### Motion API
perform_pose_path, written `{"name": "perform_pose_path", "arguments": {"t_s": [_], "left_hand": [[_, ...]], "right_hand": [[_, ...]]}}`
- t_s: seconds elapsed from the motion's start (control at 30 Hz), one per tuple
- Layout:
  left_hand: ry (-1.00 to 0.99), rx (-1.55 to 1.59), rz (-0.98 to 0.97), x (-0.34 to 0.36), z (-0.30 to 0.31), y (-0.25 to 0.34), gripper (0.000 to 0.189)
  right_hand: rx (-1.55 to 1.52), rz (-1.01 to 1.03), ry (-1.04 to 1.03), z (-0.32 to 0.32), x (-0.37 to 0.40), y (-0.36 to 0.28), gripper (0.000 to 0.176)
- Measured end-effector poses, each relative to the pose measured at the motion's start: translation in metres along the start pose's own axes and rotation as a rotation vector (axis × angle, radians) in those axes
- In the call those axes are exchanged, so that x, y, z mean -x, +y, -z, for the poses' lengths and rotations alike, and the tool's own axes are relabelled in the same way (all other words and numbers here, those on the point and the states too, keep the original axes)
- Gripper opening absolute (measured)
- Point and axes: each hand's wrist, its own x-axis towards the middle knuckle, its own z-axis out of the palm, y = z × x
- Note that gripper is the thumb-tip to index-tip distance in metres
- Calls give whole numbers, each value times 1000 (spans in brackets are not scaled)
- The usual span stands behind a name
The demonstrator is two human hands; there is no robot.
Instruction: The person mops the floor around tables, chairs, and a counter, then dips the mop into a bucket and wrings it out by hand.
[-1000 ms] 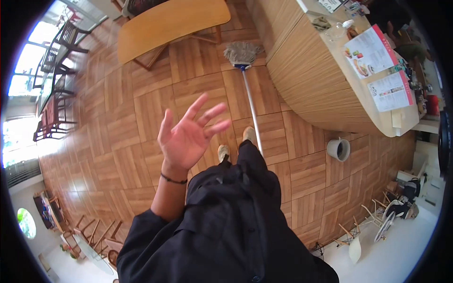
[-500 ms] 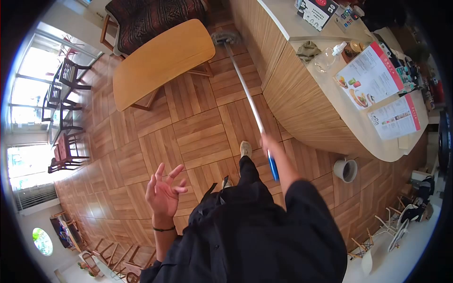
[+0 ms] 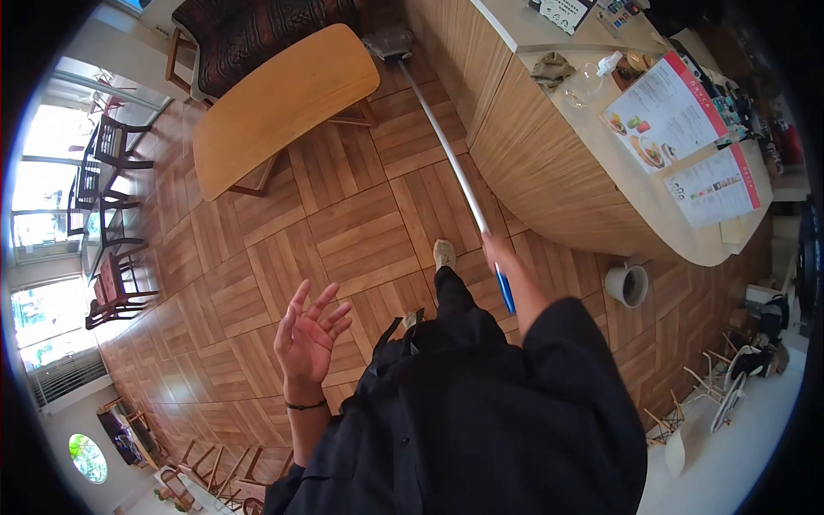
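Note:
My right hand (image 3: 497,251) is closed around the handle of a mop (image 3: 453,161), just above its blue grip end. The pale pole slants away from me to a grey mop head (image 3: 388,43), which lies on the floor between the wooden table and the counter. My left hand (image 3: 311,333) is raised over the floor, palm up with fingers spread, holding nothing. A dark band circles that wrist.
A low wooden table (image 3: 287,107) stands ahead by a patterned sofa (image 3: 249,43). On my right a curved counter (image 3: 558,163) carries menus (image 3: 665,112), a spray bottle (image 3: 592,81) and a cloth (image 3: 552,69). A bucket (image 3: 627,286) sits on the floor; dark chairs (image 3: 116,142) line the windows.
The mop head has shifted slightly left and farther away, with my right hand still on the pole. My left hand has moved a little right, its fingers still apart.

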Motion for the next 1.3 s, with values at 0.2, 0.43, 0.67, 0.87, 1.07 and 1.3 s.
{"name": "perform_pose_path", "arguments": {"t_s": [0.2, 0.43, 0.67, 0.87, 1.07, 1.3], "left_hand": [[45, -118, -29, 21, 51, 5, 57], [223, -842, 299, 17, 149, -66, 52], [-51, -1013, 497, 38, 165, -128, 60], [176, -841, 534, 16, 145, -135, 61], [458, -771, 424, -28, 107, -122, 54], [553, -668, 378, -17, 70, -137, 51]], "right_hand": [[501, -67, 210, 20, 230, 217, 77], [507, -316, 223, -1, 380, 361, 76], [510, -284, 185, 4, 352, 290, 78], [490, -134, 274, 51, 193, 209, 77], [227, -204, 22, 46, 30, -24, 73], [159, -33, -74, -25, -71, -208, 61]]}}
